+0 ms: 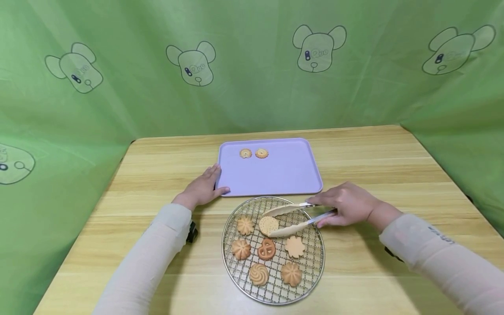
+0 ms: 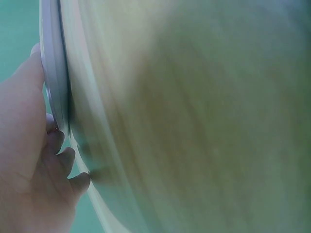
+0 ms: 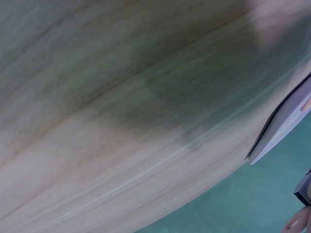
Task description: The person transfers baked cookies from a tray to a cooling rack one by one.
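My left hand (image 1: 202,186) holds the left edge of a lilac tray (image 1: 271,175), thumb over the near-left corner and fingers along the side. The left wrist view shows its fingertips beside the tray's edge. Two ring-like cookies (image 1: 261,153) lie at the tray's back. My right hand (image 1: 348,203) grips metal tongs with beige tips (image 1: 289,229). Those tips are spread on either side of a round, dotted biscuit (image 1: 268,225) on a round wire rack (image 1: 311,275); whether they touch it, I cannot tell. The right wrist view shows mostly wood, with the tray's corner.
Also on the rack lie a pretzel-shaped cookie (image 1: 266,249), a swirled cookie (image 1: 258,274), a pale flower-shaped cookie (image 1: 295,247) and several ridged ones (image 1: 291,274). The rack sits on a wooden table (image 1: 157,175), just nearer than the tray. Green curtains (image 1: 256,100) enclose the table.
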The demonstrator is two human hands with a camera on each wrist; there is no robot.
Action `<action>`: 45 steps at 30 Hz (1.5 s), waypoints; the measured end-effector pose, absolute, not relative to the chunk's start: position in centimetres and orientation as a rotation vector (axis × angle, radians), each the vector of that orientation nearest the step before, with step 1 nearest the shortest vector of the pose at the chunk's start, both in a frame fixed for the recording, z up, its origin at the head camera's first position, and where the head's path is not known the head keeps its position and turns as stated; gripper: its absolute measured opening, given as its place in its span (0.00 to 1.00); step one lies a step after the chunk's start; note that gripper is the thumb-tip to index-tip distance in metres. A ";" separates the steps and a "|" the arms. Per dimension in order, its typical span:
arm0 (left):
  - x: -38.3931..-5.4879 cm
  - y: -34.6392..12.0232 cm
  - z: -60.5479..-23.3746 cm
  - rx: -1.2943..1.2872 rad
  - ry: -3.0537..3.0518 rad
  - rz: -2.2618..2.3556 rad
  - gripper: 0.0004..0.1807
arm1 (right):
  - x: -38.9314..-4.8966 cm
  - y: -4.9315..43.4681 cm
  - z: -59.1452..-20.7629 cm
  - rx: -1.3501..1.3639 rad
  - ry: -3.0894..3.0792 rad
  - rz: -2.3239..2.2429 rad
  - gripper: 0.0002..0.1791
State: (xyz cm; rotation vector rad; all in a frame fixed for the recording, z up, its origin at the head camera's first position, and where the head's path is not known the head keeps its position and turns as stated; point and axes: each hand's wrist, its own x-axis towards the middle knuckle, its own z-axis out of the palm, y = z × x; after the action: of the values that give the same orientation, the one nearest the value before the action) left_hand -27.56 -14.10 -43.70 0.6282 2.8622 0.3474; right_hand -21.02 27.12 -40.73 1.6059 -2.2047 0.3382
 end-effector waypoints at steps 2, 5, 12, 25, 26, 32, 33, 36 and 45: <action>-27.6 -14.1 -43.7 0.629 2.864 0.345 0.48 | -21.1 27.2 -40.9 1.606 -2.207 0.328 0.33; -27.6 -14.1 -43.7 0.631 2.864 0.345 0.48 | -21.1 27.2 -41.0 1.601 -2.210 0.315 0.33; -27.5 -14.2 -43.7 0.644 2.863 0.343 0.47 | -21.1 27.0 -40.6 1.544 -2.243 0.304 0.37; -27.6 -14.1 -43.8 0.625 2.862 0.360 0.48 | -21.0 26.8 -40.7 1.459 -2.355 0.208 0.49; -27.6 -14.1 -43.8 0.625 2.862 0.362 0.48 | -21.0 26.8 -40.6 1.454 -2.366 0.207 0.49; -27.5 -14.1 -43.8 0.623 2.863 0.358 0.47 | -21.0 26.4 -40.4 1.420 -2.410 0.191 0.51; -27.6 -14.1 -43.8 0.624 2.863 0.357 0.47 | -21.0 26.4 -40.4 1.415 -2.416 0.191 0.51; -27.6 -14.1 -43.9 0.630 2.866 0.355 0.47 | -21.1 26.2 -40.4 1.395 -2.438 0.193 0.52; -27.7 -14.1 -44.1 0.631 2.876 0.345 0.48 | -21.4 25.6 -40.3 1.316 -2.484 0.241 0.52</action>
State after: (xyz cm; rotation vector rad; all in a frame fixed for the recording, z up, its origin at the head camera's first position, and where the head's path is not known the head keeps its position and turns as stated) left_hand -27.70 -14.06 -44.10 0.6315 2.8759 0.3454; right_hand -21.37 25.56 -40.33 1.3159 -2.4843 0.2406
